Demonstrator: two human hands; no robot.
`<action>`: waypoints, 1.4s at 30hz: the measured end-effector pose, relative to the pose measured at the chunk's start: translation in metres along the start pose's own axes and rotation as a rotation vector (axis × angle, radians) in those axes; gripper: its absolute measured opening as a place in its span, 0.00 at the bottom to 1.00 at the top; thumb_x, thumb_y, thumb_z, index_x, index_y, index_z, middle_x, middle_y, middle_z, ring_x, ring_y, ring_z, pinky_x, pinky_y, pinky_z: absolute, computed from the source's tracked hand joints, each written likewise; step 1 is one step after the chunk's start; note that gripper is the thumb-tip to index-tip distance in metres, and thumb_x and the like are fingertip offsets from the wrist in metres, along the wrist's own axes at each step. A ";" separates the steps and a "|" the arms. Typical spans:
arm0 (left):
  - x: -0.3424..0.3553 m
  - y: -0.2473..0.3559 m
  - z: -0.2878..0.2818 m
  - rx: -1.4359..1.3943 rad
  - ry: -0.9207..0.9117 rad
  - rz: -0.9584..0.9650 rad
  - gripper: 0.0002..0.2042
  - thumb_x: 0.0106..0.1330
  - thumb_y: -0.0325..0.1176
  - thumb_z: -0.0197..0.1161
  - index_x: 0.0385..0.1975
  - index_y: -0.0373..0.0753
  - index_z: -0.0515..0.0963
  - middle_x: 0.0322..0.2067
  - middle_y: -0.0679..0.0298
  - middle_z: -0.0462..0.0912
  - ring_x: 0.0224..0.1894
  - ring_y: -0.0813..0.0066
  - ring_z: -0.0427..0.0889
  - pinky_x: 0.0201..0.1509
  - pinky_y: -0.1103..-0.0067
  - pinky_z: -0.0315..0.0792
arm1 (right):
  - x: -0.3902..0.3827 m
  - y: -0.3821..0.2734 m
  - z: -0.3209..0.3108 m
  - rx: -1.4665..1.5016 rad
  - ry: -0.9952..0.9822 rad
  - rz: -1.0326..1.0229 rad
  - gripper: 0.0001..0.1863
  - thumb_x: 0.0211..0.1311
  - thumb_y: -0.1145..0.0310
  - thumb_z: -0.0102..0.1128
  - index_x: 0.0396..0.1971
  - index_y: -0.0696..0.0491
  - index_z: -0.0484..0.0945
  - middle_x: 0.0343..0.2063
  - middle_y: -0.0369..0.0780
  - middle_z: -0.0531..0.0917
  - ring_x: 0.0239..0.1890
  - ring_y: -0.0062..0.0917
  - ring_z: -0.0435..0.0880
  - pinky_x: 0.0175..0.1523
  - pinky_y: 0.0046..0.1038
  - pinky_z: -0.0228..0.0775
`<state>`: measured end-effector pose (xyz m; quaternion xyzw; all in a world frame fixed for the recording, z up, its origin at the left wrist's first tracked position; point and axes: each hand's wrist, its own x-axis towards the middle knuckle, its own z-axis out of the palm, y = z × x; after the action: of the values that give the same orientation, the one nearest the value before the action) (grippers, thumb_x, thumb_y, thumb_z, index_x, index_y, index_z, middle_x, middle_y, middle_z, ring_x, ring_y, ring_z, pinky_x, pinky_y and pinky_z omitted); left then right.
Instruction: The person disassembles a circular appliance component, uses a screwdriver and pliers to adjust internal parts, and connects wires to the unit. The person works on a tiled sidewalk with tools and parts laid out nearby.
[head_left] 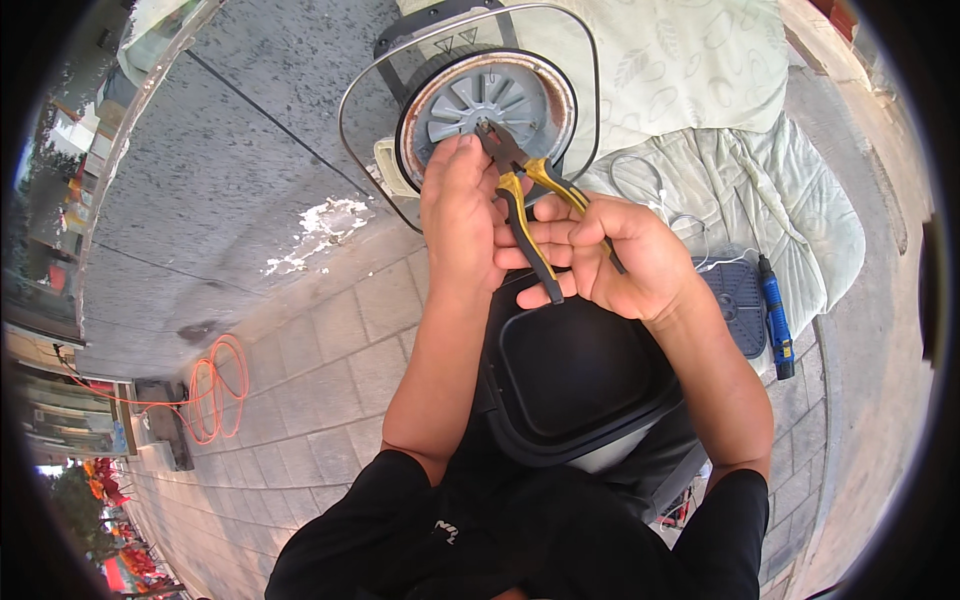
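Combination pliers (506, 150) with yellow and black handles are held in my right hand (630, 255), its fingers bent around the handles. Their jaws point up over a grey slotted metal disc (520, 100), which sits inside a round, rust-stained housing (563, 80). Close beside the jaws is my left hand (460, 210), palm turned inward and fingers drawn together. Its fingertips overlap the disc's lower left. What they grip, if anything, is hidden behind the pliers and hand. A small metallic bit seems to show at the jaw tips, too small to name.
Around the housing bends a dark wire loop (597, 100). A black rounded-square pan (585, 375) rests on my lap. On the right lie a pale quilted cloth (740, 190), a blue-and-black tool (775, 315) and a dark grey mat (735, 310). An orange cable (215, 390) coils on the pavement.
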<state>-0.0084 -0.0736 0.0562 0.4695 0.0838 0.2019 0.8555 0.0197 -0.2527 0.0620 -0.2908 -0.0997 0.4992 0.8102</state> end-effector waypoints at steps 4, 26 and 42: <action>0.001 0.005 0.005 0.023 0.026 -0.006 0.19 0.83 0.41 0.52 0.55 0.29 0.75 0.53 0.49 0.84 0.47 0.61 0.85 0.53 0.65 0.83 | -0.001 0.002 -0.001 0.005 -0.012 -0.004 0.15 0.64 0.74 0.49 0.48 0.58 0.79 0.56 0.51 0.85 0.61 0.49 0.86 0.59 0.62 0.82; 0.017 0.000 -0.004 0.052 0.042 -0.071 0.18 0.85 0.37 0.45 0.53 0.27 0.75 0.47 0.48 0.84 0.46 0.57 0.86 0.52 0.61 0.83 | 0.004 0.001 -0.004 -0.008 -0.011 -0.023 0.10 0.63 0.73 0.49 0.42 0.51 0.76 0.48 0.46 0.86 0.49 0.38 0.88 0.47 0.47 0.80; 0.010 -0.004 0.008 0.195 0.155 0.014 0.36 0.76 0.23 0.64 0.74 0.17 0.48 0.50 0.37 0.85 0.42 0.54 0.89 0.44 0.62 0.88 | -0.003 -0.001 0.017 -0.135 0.156 -0.016 0.13 0.63 0.76 0.47 0.46 0.57 0.76 0.40 0.43 0.85 0.39 0.32 0.84 0.36 0.42 0.77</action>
<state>0.0046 -0.0775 0.0579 0.5342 0.1655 0.2343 0.7952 0.0118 -0.2492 0.0768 -0.3818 -0.0720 0.4607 0.7980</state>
